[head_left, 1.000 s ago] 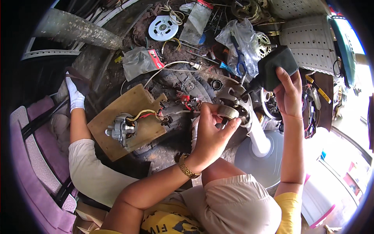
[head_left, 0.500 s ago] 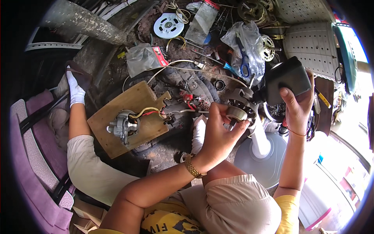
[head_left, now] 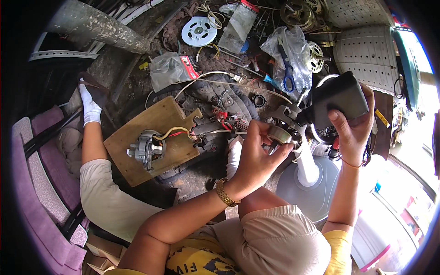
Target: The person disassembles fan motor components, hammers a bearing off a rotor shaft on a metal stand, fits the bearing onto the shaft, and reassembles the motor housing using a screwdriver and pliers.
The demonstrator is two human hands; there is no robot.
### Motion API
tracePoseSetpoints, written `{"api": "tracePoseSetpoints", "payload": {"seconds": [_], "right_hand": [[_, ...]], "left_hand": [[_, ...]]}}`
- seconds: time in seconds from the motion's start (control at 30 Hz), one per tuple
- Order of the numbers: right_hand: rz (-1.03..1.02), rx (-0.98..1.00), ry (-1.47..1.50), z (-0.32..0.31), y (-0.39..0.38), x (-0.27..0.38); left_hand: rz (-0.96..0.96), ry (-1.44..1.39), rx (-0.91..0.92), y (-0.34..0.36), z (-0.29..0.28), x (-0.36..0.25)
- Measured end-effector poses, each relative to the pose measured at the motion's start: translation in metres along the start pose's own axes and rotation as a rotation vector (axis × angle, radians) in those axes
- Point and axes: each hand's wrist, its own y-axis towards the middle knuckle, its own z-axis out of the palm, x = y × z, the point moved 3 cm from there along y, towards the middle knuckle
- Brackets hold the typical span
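Observation:
My left hand, with a gold watch at the wrist, pinches a round metal motor rotor with a short shaft. The rotor sits against a dark bracket at the head of a fan stand. My right hand grips a black, rounded motor housing, thumb on its near face. The housing is beside the bracket; whether they are joined I cannot tell. Left of my hands, an opened motor with yellow and red wires lies on a wooden board.
Around the far side lie a white slotted disc, a clear plastic bag, blue-handled scissors and a red-topped packet. A white cable crosses the floor cloth. The stand's grey round base is by my right knee.
The black housing and my right hand have shifted slightly down and to the right. My left hand keeps its pinch on the rotor, nearly still.

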Motion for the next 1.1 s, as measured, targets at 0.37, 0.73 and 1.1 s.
{"api": "tracePoseSetpoints", "payload": {"seconds": [0.37, 0.73, 1.1], "right_hand": [[0.467, -0.056, 0.672, -0.044, 0.031, -0.086], [0.391, -0.119, -1.247, -0.156, -0.013, -0.178], [0.423, 0.325, 0.473, 0.060, -0.049, -0.097]], "left_hand": [[0.057, -0.033, -0.054, 0.001, -0.014, 0.009], [-0.078, -0.183, -0.083, 0.001, -0.022, -0.005], [-0.077, -0.183, -0.122, -0.013, -0.037, 0.004]]}}
